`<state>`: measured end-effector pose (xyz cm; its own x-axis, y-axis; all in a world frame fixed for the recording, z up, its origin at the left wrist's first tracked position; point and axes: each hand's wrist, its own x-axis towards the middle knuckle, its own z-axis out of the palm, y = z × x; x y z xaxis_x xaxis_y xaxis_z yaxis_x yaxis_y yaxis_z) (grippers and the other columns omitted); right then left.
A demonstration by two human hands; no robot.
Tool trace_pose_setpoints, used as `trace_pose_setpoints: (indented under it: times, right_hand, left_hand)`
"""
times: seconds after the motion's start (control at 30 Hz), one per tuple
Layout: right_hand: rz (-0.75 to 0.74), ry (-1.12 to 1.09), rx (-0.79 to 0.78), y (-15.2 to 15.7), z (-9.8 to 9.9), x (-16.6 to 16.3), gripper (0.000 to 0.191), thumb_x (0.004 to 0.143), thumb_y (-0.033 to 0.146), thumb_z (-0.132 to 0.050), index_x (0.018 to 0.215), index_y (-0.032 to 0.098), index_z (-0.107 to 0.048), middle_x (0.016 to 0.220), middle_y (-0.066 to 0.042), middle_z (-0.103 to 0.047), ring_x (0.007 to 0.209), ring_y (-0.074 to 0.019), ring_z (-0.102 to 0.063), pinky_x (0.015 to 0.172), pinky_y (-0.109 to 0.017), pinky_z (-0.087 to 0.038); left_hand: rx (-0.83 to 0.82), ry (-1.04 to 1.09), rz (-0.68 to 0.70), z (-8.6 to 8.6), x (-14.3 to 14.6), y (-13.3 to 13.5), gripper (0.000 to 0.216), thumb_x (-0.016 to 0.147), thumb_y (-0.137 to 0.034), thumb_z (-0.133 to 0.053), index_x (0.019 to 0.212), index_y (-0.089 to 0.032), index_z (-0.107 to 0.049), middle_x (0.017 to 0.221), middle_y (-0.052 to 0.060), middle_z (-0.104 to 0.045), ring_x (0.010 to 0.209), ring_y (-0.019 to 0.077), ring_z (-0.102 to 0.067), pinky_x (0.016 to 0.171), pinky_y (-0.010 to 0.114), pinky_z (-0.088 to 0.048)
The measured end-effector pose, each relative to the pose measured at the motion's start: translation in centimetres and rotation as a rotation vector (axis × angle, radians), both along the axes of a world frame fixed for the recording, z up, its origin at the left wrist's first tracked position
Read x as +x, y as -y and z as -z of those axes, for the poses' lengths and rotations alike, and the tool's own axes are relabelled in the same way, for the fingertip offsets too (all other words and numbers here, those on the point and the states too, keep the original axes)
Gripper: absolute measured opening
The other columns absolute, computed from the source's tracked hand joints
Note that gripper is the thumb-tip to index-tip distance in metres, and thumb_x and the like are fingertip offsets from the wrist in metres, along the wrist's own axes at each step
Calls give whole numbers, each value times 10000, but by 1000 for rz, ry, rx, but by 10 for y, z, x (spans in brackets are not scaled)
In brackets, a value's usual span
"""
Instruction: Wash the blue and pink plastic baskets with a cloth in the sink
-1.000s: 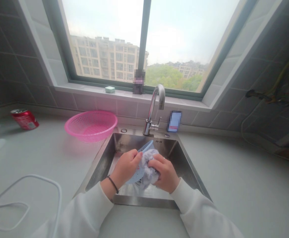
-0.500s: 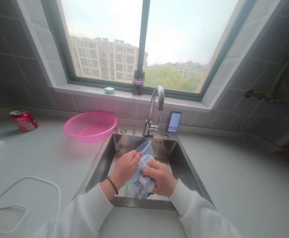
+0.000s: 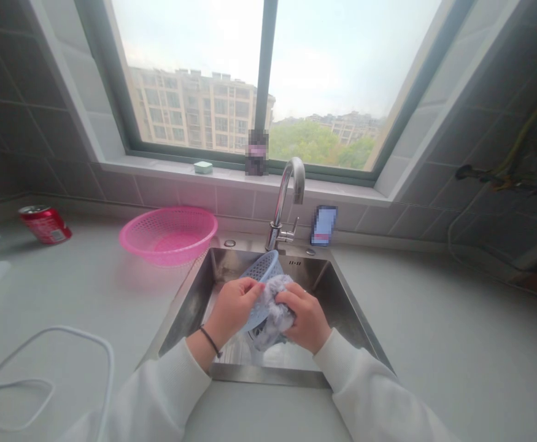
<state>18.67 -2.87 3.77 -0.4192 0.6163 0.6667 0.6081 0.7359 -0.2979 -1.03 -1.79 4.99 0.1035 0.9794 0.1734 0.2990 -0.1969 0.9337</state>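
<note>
Over the steel sink [image 3: 337,307], my left hand [image 3: 231,310] grips the rim of a small blue perforated basket [image 3: 261,273], tilted on its side. My right hand [image 3: 305,318] is closed on a crumpled grey-white cloth [image 3: 275,310] pressed against the basket's inner face. Both hands sit close together, just in front of the curved chrome tap [image 3: 286,196]. A dark band circles my left wrist.
A pink perforated basket [image 3: 169,233] stands on the counter left of the sink. A red can [image 3: 45,224] lies on its side at far left. A white cable [image 3: 56,374] loops at lower left. A phone [image 3: 324,224] leans behind the sink; a small green dish [image 3: 202,166] rests on the windowsill.
The blue basket has turned and risen slightly in my left hand, showing more of its mesh. My right hand with the cloth has shifted up against it.
</note>
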Motion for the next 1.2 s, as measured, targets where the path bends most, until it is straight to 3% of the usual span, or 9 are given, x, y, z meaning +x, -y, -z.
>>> trace_pose_setpoints:
  times: [0.13, 0.37, 0.57, 0.77, 0.97, 1.13, 1.2]
  right_hand:
    - [87, -51, -13, -8, 0, 9, 217, 706, 155, -644, 908, 235, -651, 887, -51, -655, 790, -204, -662, 701, -293, -552]
    - [-49, 3, -13, 2, 0, 0, 171, 725, 194, -672, 890, 236, -654, 856, -44, -639, 727, -193, -638, 649, -291, -538]
    - [69, -61, 21, -7, -3, 11, 201, 721, 169, -653, 910, 235, -646, 891, -51, -657, 800, -208, -668, 716, -305, -559]
    - [-47, 16, -1, 2, -3, 2, 147, 747, 223, -678, 890, 241, -653, 858, -43, -638, 731, -192, -639, 647, -290, -540]
    - [101, -61, 47, -8, -5, 13, 192, 728, 174, -647, 911, 234, -648, 896, -57, -655, 809, -214, -673, 713, -311, -560]
    - [-109, 77, 31, 6, -5, -2, 119, 769, 254, -689, 882, 245, -654, 850, -45, -640, 706, -193, -628, 625, -295, -528]
    - [-117, 92, 29, 5, -5, -1, 120, 765, 249, -688, 881, 249, -657, 867, -46, -652, 723, -193, -637, 640, -290, -531]
  left_hand:
    - [-30, -15, -10, -1, -1, 0, 435, 839, -559, -533, 683, -168, -643, 630, 15, -620, 614, 174, -539, 602, 283, -363]
    - [-19, -131, -68, -2, -3, -2, 490, 865, -608, -453, 576, -213, -476, 533, -11, -533, 547, 159, -483, 566, 283, -317]
    - [-12, -141, -60, -2, -1, -1, 462, 866, -595, -452, 598, -218, -452, 555, -17, -546, 565, 157, -491, 582, 281, -324]
    - [4, -152, -79, -3, -3, -1, 463, 865, -590, -456, 590, -218, -451, 551, -18, -534, 565, 156, -475, 579, 283, -312]
    - [-4, -130, -38, -6, -1, 1, 456, 874, -579, -462, 598, -217, -456, 555, -15, -547, 567, 159, -499, 584, 282, -318]
    - [54, -151, -51, -4, -1, 2, 451, 875, -542, -483, 571, -209, -465, 555, -17, -517, 577, 155, -478, 580, 282, -295]
    - [48, -154, -43, -5, -1, 2, 450, 874, -535, -484, 566, -207, -475, 554, -15, -519, 578, 156, -481, 582, 283, -292]
